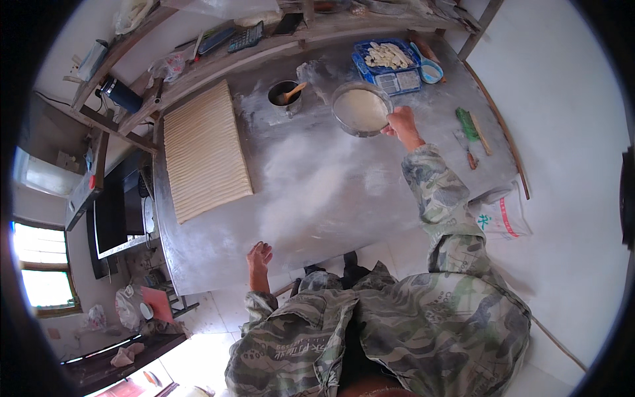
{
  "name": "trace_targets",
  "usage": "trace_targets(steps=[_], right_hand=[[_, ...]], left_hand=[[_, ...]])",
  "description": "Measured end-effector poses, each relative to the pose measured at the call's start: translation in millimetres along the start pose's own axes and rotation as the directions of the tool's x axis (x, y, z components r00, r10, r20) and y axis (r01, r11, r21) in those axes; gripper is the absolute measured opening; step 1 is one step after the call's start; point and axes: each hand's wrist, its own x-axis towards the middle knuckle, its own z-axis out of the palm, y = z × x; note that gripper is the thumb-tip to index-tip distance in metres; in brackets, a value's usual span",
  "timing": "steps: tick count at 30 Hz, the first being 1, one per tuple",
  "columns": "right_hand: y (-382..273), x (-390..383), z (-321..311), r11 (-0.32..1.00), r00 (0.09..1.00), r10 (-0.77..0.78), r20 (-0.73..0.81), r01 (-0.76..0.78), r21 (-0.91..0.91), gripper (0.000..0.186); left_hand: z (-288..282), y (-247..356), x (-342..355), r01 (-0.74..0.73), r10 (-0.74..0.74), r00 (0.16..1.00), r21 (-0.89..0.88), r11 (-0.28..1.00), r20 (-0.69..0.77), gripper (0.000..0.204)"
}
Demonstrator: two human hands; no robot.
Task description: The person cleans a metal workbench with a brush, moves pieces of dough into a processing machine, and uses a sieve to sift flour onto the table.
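Observation:
My right hand [402,127] grips the rim of a round sieve [362,106] with pale flour in it, held above the far middle of the grey table [291,218]. Under and in front of the sieve, white flour [307,175] is dusted over the tabletop. My left hand [259,253] hovers by the table's near edge, holding nothing, its fingers loosely bent and a little apart. A cream-coloured ridged sheet [206,152], like rows of dough strips side by side, lies on the left of the table.
Behind the sieve stands a blue scale [397,82] heaped with pale pieces. A dark pot [283,96] with a wooden-handled tool sits left of it. A green brush [467,124] lies at right. A wooden shelf [278,41] with clutter spans the back; a white sack [504,215] rests beside the table.

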Motion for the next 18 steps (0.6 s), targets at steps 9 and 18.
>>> trace_targets(steps=[9,18], right_hand=[[59,-8,-120,0.969,0.989,-0.075,-0.124,0.043,-0.244,0.01],[153,-136,-104,0.951,0.994,-0.102,-0.049,0.083,-0.298,0.012]], left_hand=[[-4,-28,-25,0.038,-0.038,0.999,-0.019,0.999,0.016,0.028],[3,-21,-22,-0.008,0.007,0.993,0.015,1.0,0.119,0.033]])
